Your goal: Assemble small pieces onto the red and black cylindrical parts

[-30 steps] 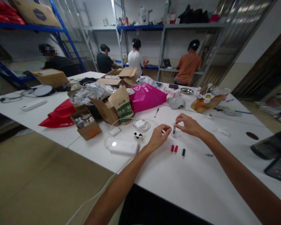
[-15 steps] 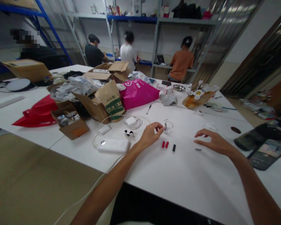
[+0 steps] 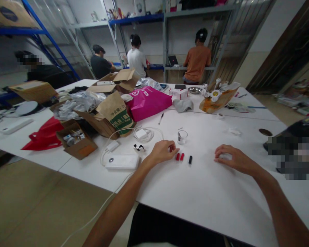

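My left hand point(image 3: 162, 152) lies on the white table point(image 3: 195, 192) with its fingers curled around a small red piece. Just right of it on the table lie two more small red pieces point(image 3: 179, 156) and a small black piece point(image 3: 190, 159). A small clear cup point(image 3: 182, 137) stands a little behind them. My right hand point(image 3: 229, 158) rests palm down further right, fingers cupped over something pale. What it covers is hidden.
A white power bank point(image 3: 122, 162) with its cable lies left of my left hand, near a small black-and-white object point(image 3: 139, 147). Behind are a brown paper bag point(image 3: 115, 115), a pink bag point(image 3: 148, 101), a red bag point(image 3: 43, 135) and open cardboard boxes point(image 3: 77, 142). Several people sit at the far shelves.
My left hand came back from the clear cup down to the table near the red pieces. My right hand swung away from the cup to the right and settled palm down.
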`<state>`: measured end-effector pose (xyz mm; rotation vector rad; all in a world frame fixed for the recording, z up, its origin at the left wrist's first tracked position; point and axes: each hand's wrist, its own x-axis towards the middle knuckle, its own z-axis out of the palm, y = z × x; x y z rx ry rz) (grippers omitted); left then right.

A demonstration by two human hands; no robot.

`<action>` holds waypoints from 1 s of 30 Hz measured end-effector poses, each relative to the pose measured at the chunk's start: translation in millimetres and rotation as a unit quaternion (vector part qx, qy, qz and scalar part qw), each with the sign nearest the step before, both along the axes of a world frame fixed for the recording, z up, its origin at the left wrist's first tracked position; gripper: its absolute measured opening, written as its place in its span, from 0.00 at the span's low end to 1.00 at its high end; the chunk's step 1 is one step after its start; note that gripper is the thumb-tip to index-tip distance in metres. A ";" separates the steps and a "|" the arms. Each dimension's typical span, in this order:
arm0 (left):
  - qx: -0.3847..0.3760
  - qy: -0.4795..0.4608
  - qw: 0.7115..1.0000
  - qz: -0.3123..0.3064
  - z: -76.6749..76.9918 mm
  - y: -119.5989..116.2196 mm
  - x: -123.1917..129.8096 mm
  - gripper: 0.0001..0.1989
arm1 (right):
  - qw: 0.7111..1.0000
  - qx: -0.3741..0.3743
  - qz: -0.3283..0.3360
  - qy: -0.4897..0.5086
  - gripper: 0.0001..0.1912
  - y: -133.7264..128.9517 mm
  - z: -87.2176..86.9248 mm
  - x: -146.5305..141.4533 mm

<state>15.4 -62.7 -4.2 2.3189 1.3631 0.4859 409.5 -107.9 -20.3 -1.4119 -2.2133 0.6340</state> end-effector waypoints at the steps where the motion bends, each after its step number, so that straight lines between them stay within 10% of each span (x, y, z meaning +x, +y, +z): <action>1: -0.003 0.010 1.000 -0.007 1.7 -0.9 0.5 0.13 | 1.000 0.006 -0.006 0.005 0.24 -0.7 0.0 -1.2; 21: -0.076 -0.054 0.994 -0.064 -2.3 -3.6 0.1 0.12 | 0.957 0.171 -0.189 0.136 0.12 -20.2 -0.4 -49.5; 30: -0.199 -0.348 0.915 -0.049 13.3 -2.6 6.4 0.20 | 0.961 0.183 -0.165 0.129 0.12 -20.9 -1.8 -54.7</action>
